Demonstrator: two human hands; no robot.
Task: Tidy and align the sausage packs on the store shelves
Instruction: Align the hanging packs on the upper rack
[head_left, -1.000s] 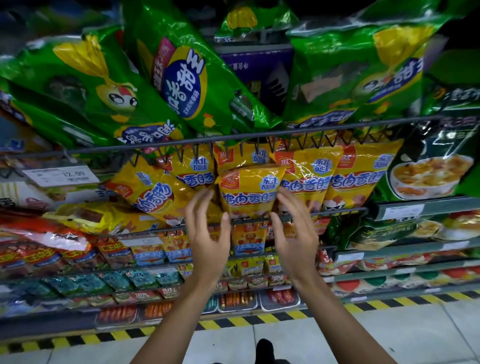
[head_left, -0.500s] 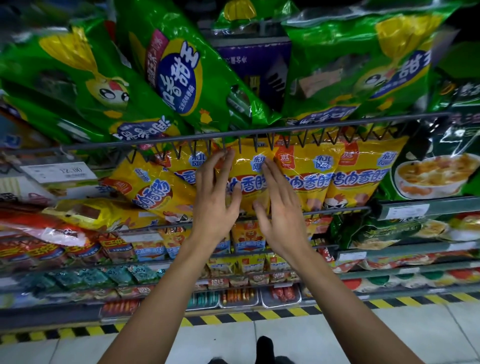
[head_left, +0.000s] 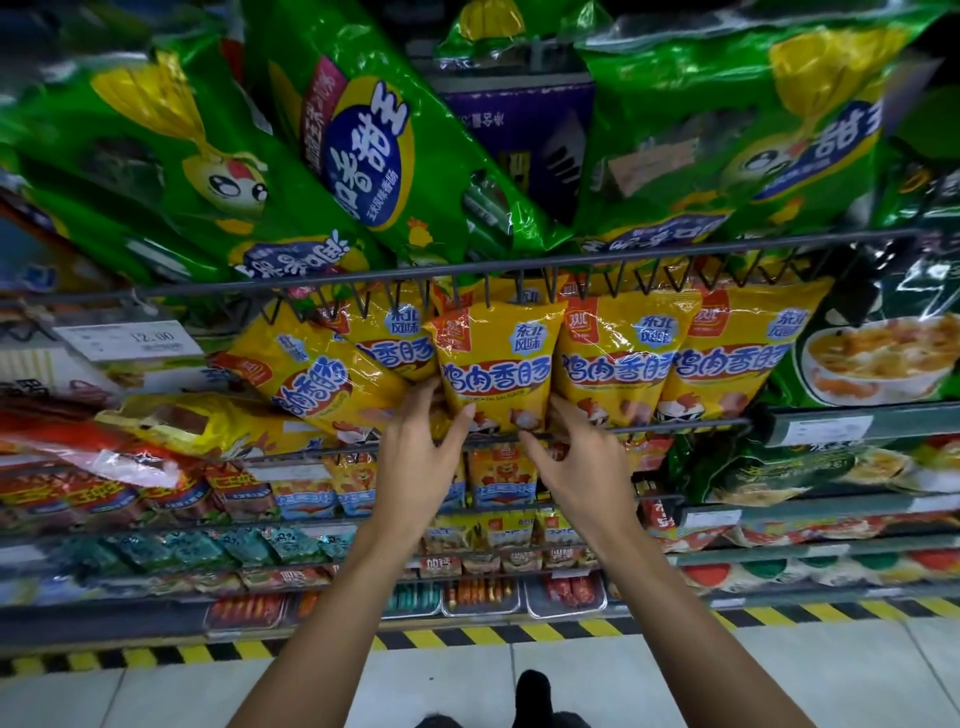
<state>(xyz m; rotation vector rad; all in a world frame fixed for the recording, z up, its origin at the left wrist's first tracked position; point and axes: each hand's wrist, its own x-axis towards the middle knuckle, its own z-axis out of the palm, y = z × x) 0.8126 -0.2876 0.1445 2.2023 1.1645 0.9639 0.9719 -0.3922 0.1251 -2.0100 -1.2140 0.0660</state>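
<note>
A dark shoe (head_left: 534, 696) is showing at the bottom edge on the pale tiled floor (head_left: 779, 675), and a yellow-and-black striped strip (head_left: 519, 635) is running along the foot of the shelving. 2 bare forearms are reaching up from there.

The left hand (head_left: 415, 460) is gripping the lower left corner of the middle yellow sausage pack (head_left: 498, 364), thumb on the front face and fingers curling behind its edge. The right hand (head_left: 584, 462) is pinching the lower right corner of the same pack, thumb below and fingers bending around its side.

That pack is standing upright, its bottom edge sitting at the thin wire rail (head_left: 685, 427) of its shelf. It is standing in front of a row of like yellow packs: 2 upright ones (head_left: 618, 358) are touching it on the right, and a tilted yellow pack (head_left: 306, 379) is leaning away on the left.

Below, rows of smaller packs (head_left: 498, 478) are filling the lower shelves. A white price tag (head_left: 127, 338) is hanging at the left.

Farther up, a wire rack bar (head_left: 519, 262) is crossing the view, and big green bags (head_left: 358, 145) are leaning above it at mixed angles.
</note>
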